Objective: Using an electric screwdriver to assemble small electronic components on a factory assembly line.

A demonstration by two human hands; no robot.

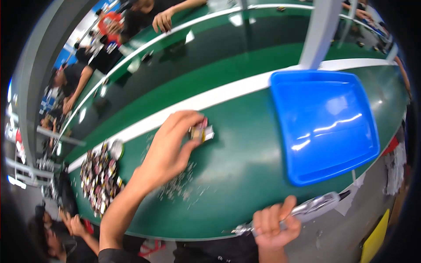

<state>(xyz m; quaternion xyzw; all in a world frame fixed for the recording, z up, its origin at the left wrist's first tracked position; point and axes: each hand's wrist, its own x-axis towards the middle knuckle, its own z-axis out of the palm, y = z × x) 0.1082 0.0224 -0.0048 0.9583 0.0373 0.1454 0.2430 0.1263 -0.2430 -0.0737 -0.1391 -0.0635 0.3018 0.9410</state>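
My left hand (169,147) reaches over the green worktop (237,166), thumb and fingers closed on a small boxy part (202,131) with yellow, pink and whitish faces. What kind of part it is, I cannot make out. Near the front edge, my right hand (276,223) is wrapped round a silver-grey power screwdriver (318,205), which lies across the fist. Its narrow metal tip (240,229) points left. Below the left hand, many tiny shiny pins or screws (177,186) are scattered on the worktop.
A heap of small dark, yellow and pink parts (100,179) lies at the left, beside a round tin (117,149). The blue tray (324,127) sits at the right. Beyond a white rail (210,97) runs a dark green belt (175,72), with people along its far side. A white post (318,35) rises behind the tray.
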